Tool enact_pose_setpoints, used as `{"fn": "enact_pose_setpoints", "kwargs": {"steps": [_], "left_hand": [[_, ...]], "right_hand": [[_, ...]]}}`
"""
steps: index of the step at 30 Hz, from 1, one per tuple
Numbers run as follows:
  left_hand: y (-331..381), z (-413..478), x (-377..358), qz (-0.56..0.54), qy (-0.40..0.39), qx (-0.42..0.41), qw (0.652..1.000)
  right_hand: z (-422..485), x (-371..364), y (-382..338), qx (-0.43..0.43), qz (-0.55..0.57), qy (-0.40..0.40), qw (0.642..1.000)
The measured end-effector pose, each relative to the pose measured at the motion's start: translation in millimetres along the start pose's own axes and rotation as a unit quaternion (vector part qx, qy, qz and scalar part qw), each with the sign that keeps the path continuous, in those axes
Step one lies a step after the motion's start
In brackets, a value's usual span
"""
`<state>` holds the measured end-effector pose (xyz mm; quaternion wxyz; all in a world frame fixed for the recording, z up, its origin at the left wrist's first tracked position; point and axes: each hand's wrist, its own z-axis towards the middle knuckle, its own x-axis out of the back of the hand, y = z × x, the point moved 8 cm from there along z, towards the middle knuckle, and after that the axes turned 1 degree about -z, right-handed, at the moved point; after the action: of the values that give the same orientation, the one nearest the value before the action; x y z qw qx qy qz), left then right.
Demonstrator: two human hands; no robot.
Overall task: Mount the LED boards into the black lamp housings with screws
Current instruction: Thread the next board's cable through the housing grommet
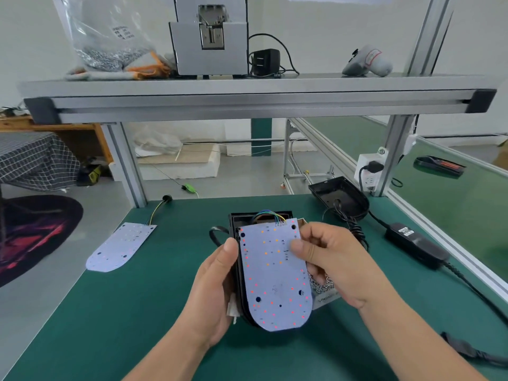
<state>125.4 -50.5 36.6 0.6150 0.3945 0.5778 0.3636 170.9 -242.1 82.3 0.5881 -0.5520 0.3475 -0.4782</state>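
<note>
A white LED board (272,273) with red and orange dots lies tilted on top of a black lamp housing (237,224) at the middle of the green mat. My left hand (217,284) grips the housing's left side, thumb at the board's left edge. My right hand (327,259) pinches the board's right edge, thumb on its face. Coloured wires (270,215) run from the board's top into the housing. A second LED board (119,247) lies flat at the left. Another black housing (339,196) sits at the back right.
A small box of screws (323,287) is partly hidden under my right hand. A black power adapter (416,244) and its cable lie at the right. Overhead, an aluminium shelf (247,89) carries a screw feeder machine (211,34), a bag of screws (110,34) and a white electric screwdriver (368,61).
</note>
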Motion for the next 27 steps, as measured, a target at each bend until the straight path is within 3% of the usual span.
{"fn": "enact_pose_setpoints", "kwargs": {"steps": [10, 16, 20, 27], "left_hand": [[-5.3, 4.7, -2.2, -0.033, -0.002, 0.013, 0.999], [-6.2, 4.7, 1.2, -0.014, 0.014, -0.007, 1.0], [-6.3, 3.6, 3.8, 0.063, 0.053, -0.008, 0.997], [-0.5, -4.7, -9.7, 0.063, 0.046, -0.062, 0.995]], "right_hand": [[-3.0, 3.7, -5.6, 0.051, -0.028, 0.097, 0.994], [-2.8, 1.9, -9.2, 0.056, -0.04, 0.068, 0.995], [-3.9, -0.3, -13.5, 0.064, -0.052, 0.064, 0.995], [-13.9, -8.0, -26.2, 0.094, -0.264, 0.119, 0.953]]}}
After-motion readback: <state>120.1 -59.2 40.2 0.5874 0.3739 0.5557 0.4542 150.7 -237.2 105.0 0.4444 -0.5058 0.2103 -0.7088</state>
